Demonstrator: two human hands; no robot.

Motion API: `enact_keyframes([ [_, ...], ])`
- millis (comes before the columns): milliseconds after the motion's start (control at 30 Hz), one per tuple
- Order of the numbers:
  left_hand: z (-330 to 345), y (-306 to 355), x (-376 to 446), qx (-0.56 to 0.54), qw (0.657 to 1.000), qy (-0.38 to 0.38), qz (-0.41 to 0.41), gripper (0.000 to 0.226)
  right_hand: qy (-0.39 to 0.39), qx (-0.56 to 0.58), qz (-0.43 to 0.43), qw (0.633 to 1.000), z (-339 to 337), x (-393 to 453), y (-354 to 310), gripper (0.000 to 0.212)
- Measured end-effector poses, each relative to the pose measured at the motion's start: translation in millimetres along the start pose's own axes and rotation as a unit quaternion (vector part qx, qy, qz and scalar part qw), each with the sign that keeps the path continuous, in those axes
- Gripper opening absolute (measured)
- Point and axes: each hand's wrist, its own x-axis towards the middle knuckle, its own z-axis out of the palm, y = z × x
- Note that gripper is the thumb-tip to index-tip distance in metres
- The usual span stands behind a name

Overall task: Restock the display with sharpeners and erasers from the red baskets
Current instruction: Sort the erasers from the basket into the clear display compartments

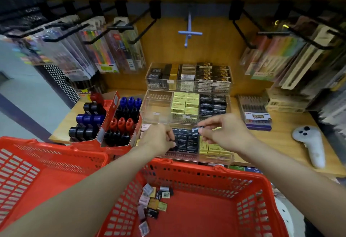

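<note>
My right hand (pixel 222 133) pinches a small black eraser (pixel 197 130) just above the front clear display tray (pixel 215 159), which holds rows of black erasers (pixel 184 141) and yellow erasers (pixel 211 147). My left hand (pixel 159 139) reaches into the same tray, its fingertips pinching a black eraser at the left of the black rows. Below my arms, the right red basket (pixel 249 190) holds several loose erasers (pixel 152 202) at its left side. The left red basket (pixel 37 161) shows nothing inside.
A red cardboard box of blue, black and red sharpeners (pixel 123 118) stands left of the trays. Two more clear tiers (pixel 187 105) rise behind the front one. A white controller (pixel 310 143) lies on the wooden shelf at right. Pen packs hang on hooks above.
</note>
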Motion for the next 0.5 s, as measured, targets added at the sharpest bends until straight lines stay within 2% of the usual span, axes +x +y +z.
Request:
enact_keyframes([
  [133,3.7,-1.7,4.3,0.032,0.999,-0.023,0.012,0.012,0.020,-0.024,-0.018,0.999,2.5,2.7,-1.2,0.005],
  [300,4.3,0.3,4.7,0.184,0.980,-0.004,0.073,0.016,0.042,-0.019,-0.028,0.999,0.4,-0.7,-0.1,0.006],
  [400,5.0,1.1,8.1,0.202,0.975,-0.005,0.087,0.011,0.049,-0.003,-0.020,0.999,-2.2,-1.7,3.1,0.006],
  [500,6.1,1.6,13.0,0.162,0.982,-0.021,0.092,0.001,0.046,0.010,-0.013,0.999,-3.2,-1.4,6.7,0.006],
])
